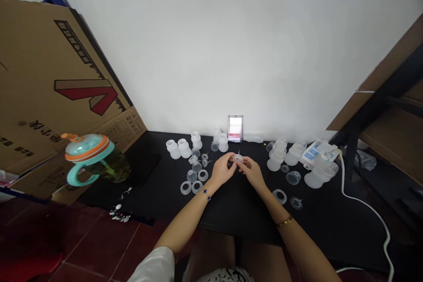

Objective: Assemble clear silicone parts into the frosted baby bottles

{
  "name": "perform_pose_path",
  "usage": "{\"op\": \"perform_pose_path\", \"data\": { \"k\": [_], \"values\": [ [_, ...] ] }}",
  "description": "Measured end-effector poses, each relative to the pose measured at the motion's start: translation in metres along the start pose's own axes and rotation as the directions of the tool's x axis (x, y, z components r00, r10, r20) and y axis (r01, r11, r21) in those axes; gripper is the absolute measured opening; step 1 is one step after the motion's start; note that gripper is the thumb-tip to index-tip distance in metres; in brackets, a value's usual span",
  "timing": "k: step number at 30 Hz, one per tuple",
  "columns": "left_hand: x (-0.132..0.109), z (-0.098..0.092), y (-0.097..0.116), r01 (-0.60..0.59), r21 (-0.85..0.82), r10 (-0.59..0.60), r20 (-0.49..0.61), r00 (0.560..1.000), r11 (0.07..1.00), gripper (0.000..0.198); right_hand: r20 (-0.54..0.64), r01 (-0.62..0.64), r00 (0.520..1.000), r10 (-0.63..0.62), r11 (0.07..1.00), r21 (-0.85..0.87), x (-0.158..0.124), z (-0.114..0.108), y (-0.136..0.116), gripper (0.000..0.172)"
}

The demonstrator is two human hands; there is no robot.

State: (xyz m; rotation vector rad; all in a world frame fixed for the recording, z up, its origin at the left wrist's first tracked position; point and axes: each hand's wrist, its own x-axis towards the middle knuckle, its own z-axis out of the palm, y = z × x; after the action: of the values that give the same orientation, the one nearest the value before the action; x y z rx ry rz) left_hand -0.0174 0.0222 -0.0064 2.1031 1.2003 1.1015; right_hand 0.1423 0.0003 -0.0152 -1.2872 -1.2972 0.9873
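At the middle of the table (244, 216), left hand (225, 168) and right hand (252, 172) pinch a bottle top (238, 157), capped bottles (276, 159) at three o'clock seemingly done, uncapped bottles (184, 149) at nine and loose rings (182, 188) at eight apparently left.

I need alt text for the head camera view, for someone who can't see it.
A person's left hand and right hand hold a small translucent round plastic piece above a black table. Whitish plastic bottles and flat whitish plastic rings are on both sides; a teal-lidded jug with an orange spout is at left.
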Motion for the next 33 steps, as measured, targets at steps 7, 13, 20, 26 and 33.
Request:
{"op": "perform_pose_path", "data": {
  "k": [7, 13, 20, 26, 33],
  "values": [
    [0.0012, -0.0004, -0.0002, -0.017, 0.011, 0.017, 0.021, 1.000, 1.000, 0.014, 0.012, 0.005, 1.000, -0.005, 0.999, -0.037, 0.0000, -0.0002, 0.0015, 0.032],
    [0.0013, -0.0018, 0.0020, -0.004, 0.039, 0.003, 0.031, 1.000, 0.999, 0.014, -0.001, 0.004, 1.000, -0.004, 0.999, -0.038, 0.0001, 0.0004, 0.0006, 0.032],
    [0.0009, -0.0009, 0.0001, -0.009, 0.059, 0.008, 0.024, 1.000, 0.998, 0.014, 0.000, -0.003, 1.000, 0.003, 0.999, -0.048, -0.0014, 0.0010, -0.0028, 0.032],
    [0.0002, -0.0009, 0.0005, -0.002, 0.074, 0.001, 0.023, 1.000, 0.997, 0.013, 0.000, -0.010, 1.000, 0.010, 0.998, -0.056, -0.0026, 0.0015, -0.0056, 0.032],
    [-0.0001, 0.0009, -0.0003, 0.003, 0.072, -0.004, 0.004, 1.000, 0.997, 0.009, -0.002, 0.000, 1.000, 0.000, 0.998, -0.061, -0.0040, 0.0016, -0.0059, 0.028]
  ]
}}
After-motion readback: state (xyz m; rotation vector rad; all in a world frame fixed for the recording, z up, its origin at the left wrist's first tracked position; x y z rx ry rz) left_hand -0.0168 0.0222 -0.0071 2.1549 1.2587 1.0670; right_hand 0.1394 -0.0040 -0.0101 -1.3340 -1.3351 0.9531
